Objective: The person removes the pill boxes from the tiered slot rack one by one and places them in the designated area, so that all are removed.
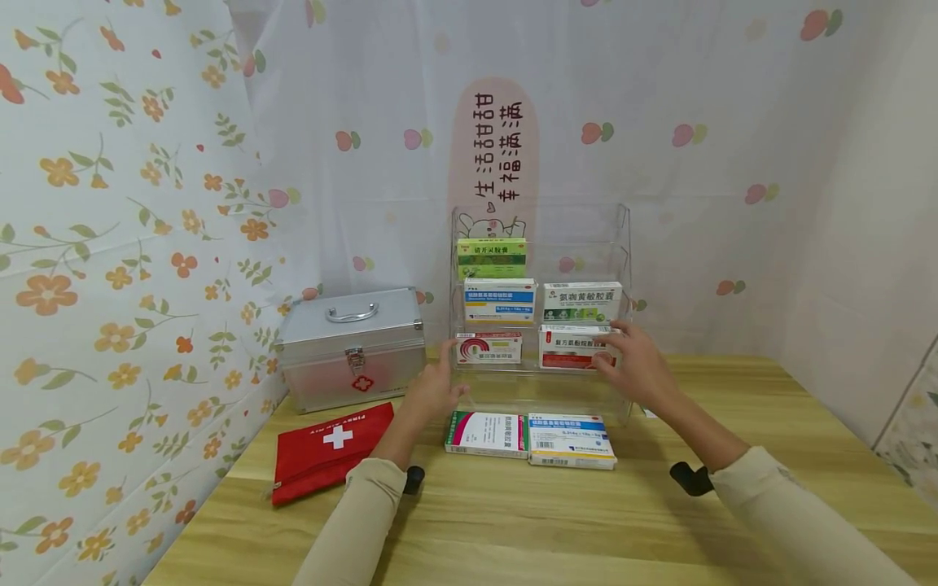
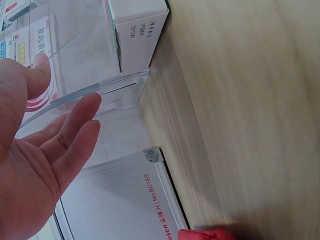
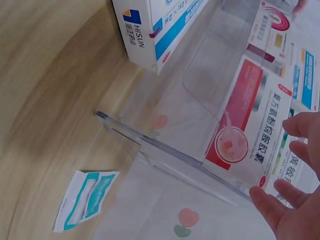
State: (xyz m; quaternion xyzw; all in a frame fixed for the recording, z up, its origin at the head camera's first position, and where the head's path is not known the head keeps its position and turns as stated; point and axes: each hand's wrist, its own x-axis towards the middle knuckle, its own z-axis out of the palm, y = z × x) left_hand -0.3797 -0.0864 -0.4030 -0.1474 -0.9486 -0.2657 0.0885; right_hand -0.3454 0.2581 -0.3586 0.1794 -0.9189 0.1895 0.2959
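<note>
Right of centre, head view: saw red-and-white box (image 1: 566, 348) standing in clear rack (image 1: 542, 392), long axis across frame, just left of the right hand (image 1: 636, 366), farther from the left hand (image 1: 432, 391). Left edge, left wrist view: noted hand spread, grasping nothing. Right edge, right wrist view: found fingers (image 3: 302, 125) parted, unclenched, beside box's end; contact unclear.

The head camera looked forward and somewhat downward from above the beige sleeves (image 1: 359, 521), across the wooden table (image 1: 513, 521); it was the farthest and took in the whole clear rack (image 1: 542, 389). The left wrist camera looked closely past the left hand (image 2: 37, 160), turned sideways, toward the rack's edge and the silver first-aid case (image 1: 308, 366), which the head view also showed. The right wrist camera, also near and tilted, faced the rack's other side, past the right hand (image 3: 302, 212). Both wrist views shared the pink-swirl medicine box (image 3: 277, 42).
</note>
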